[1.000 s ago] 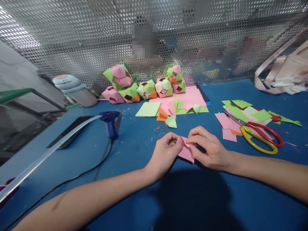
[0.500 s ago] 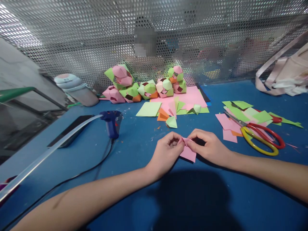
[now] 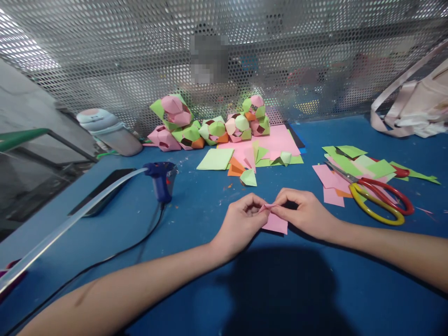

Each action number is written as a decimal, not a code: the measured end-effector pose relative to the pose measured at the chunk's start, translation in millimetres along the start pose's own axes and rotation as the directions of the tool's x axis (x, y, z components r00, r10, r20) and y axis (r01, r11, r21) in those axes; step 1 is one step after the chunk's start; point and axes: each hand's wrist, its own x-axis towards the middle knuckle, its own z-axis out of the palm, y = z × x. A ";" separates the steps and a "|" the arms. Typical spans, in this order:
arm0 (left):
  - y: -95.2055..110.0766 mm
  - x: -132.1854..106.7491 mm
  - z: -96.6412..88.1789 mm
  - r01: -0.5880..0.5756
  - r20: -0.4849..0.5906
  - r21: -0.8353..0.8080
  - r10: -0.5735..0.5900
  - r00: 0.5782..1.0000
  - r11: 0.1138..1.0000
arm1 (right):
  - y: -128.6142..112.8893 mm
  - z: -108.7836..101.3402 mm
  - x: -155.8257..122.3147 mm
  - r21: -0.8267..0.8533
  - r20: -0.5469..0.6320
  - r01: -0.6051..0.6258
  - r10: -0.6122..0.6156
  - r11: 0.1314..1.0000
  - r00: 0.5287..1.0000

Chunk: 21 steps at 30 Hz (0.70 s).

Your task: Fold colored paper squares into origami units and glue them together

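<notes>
A small pink piece of paper [image 3: 276,225] is pinched between both hands just above the blue table [image 3: 196,298]. My left hand [image 3: 243,219] grips its upper left edge between thumb and fingers. On the upper right edge, my right hand [image 3: 303,210] pinches it the same way. The top edge is bent over between the thumbs, and the lower part hangs flat towards me. Fingertips hide part of the fold. Beyond the hands lie a folded pale green paper piece [image 3: 248,178] and some orange paper [image 3: 236,167].
Folded paper balls [image 3: 213,130] stand along the perforated metal screen [image 3: 140,60]. Scissors [image 3: 376,200] lie on paper scraps [image 3: 332,196] at right. On the left are a blue glue gun [image 3: 162,182] with its glue stick and cord, a dark phone-like slab [image 3: 105,191] and a tumbler [image 3: 110,133].
The peaked top of the pink paper has flattened between my thumbs, and its lower edge has turned slightly. Both hands keep nearly the same place.
</notes>
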 end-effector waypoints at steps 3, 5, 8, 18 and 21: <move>1.1 -0.4 0.8 0.022 0.004 -0.036 -0.022 1.000 0.999 | 0.0 -0.3 0.7 0.012 -0.001 -0.005 0.005 1.000 1.000; 2.8 -1.0 1.2 0.042 0.012 -0.057 -0.042 0.999 0.998 | -0.3 -0.8 1.5 0.018 -0.009 -0.019 0.019 1.000 1.000; 5.0 -1.7 1.1 0.072 0.012 -0.072 -0.071 0.997 0.995 | -0.6 -1.7 2.5 0.022 -0.024 -0.050 0.051 0.998 0.998; 0.2 0.4 -3.1 0.041 -0.074 0.003 -0.041 0.996 0.999 | -3.2 -1.8 1.1 0.030 0.003 -0.044 0.044 0.999 0.999; 0.5 0.9 -3.8 0.039 -0.084 0.044 -0.036 0.996 0.998 | -3.7 -3.3 0.9 0.019 0.037 -0.006 0.006 1.000 0.999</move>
